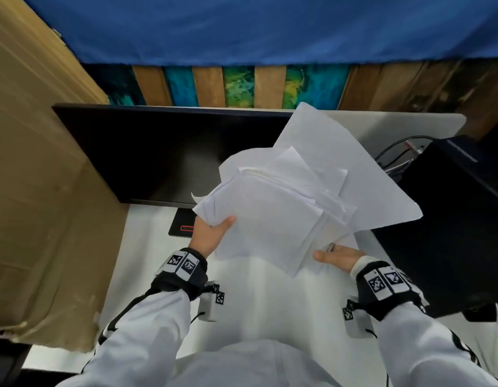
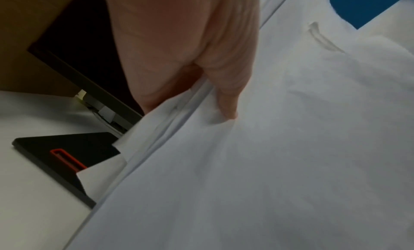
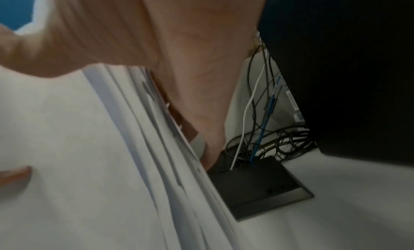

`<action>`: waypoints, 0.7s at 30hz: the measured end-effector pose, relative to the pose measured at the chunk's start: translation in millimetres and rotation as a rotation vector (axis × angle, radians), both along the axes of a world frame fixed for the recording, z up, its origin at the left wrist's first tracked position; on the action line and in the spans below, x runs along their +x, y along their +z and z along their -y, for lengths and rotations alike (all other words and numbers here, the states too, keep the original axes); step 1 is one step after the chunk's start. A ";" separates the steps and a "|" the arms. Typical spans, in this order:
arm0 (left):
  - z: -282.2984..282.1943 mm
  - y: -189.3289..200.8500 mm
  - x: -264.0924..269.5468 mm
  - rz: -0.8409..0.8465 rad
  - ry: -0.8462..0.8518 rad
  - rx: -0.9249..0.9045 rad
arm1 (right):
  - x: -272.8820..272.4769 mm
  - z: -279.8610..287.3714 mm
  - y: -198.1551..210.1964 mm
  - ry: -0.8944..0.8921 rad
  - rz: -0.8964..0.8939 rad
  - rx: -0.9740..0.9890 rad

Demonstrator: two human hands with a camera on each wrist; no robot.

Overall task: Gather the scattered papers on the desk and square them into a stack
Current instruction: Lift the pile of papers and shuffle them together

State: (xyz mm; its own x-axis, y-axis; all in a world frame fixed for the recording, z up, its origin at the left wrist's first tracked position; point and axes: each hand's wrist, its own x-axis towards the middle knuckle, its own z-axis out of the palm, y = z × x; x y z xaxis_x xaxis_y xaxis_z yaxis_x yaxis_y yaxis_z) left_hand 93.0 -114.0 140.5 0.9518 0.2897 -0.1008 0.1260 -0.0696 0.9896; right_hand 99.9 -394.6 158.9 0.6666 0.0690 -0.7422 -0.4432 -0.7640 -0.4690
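Observation:
A loose, uneven bundle of white papers [image 1: 292,202] is held up above the white desk [image 1: 147,261], its sheets fanned out at different angles. My left hand [image 1: 211,233] grips the bundle's left edge, thumb [image 2: 226,101] on top and fingers hidden beneath. My right hand [image 1: 337,255] holds the lower right edge, with the thumb [image 3: 33,59] over the sheets and the palm under them. In the right wrist view the staggered paper edges [image 3: 170,158] show as several layers. One large sheet [image 1: 368,174] juts out toward the far right.
A black monitor [image 1: 158,152] stands at the back left, its black base [image 1: 183,226] with a red slot beside my left hand. A black computer tower [image 1: 449,224] and cables [image 3: 257,115] crowd the right. A brown cardboard panel [image 1: 32,191] lines the left.

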 end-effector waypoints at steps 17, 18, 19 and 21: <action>0.7 15.2 16.4 -0.071 -0.239 0.027 | 30.0 -27.7 7.9 -0.625 0.315 0.285; 6.1 16.6 17.5 -0.072 -0.244 0.043 | 31.1 -28.1 9.9 -0.643 0.335 0.299; 10.7 18.6 18.6 -0.066 -0.247 0.053 | 31.7 -27.6 13.1 -0.657 0.371 0.333; 15.0 25.7 18.6 -0.029 -0.242 0.051 | 31.0 -20.4 22.3 -0.682 0.448 0.411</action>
